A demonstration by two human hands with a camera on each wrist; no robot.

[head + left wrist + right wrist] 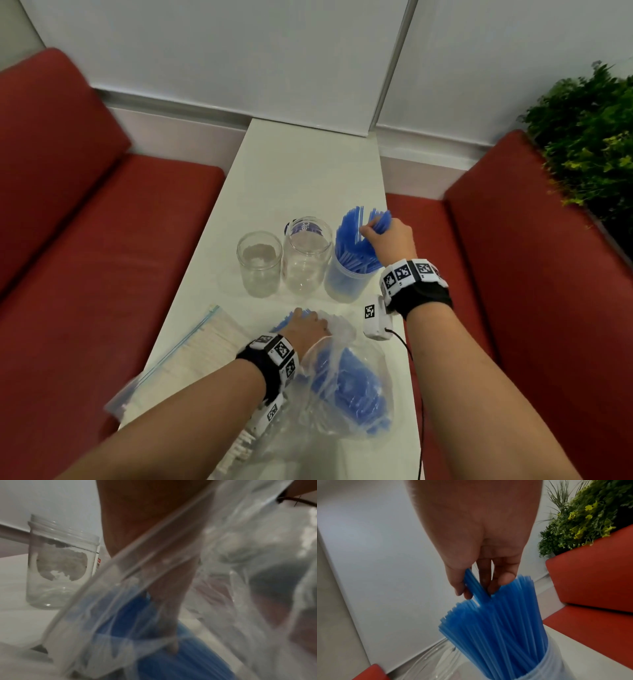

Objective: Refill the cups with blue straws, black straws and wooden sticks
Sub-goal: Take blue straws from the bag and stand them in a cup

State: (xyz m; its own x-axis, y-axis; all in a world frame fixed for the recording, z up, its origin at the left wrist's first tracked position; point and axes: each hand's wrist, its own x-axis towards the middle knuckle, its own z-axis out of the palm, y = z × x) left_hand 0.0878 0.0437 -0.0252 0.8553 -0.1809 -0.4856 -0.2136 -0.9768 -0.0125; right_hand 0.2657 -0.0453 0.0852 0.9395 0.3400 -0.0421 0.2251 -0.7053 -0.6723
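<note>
Three containers stand in a row on the white table (pixel 301 164). The right cup (pixel 346 284) is packed with blue straws (pixel 352 236). My right hand (pixel 371 233) is over its top and pinches a few blue straws (pixel 476 586) between thumb and fingers, above the bundle (pixel 496 635). The middle jar (pixel 306 255) and the left jar (pixel 259 263) hold no straws. My left hand (pixel 305 327) lies at the mouth of a clear plastic bag (pixel 342 404) of blue straws. One straight finger (pixel 171 615) presses on those straws (pixel 188 660), seen through the plastic.
A zip bag of wooden sticks (pixel 191 353) lies at the table's near left and overhangs the edge. Red bench seats (pixel 85 240) flank the table on both sides. A green plant (pixel 589 137) stands at the far right. A white wall closes off the far end.
</note>
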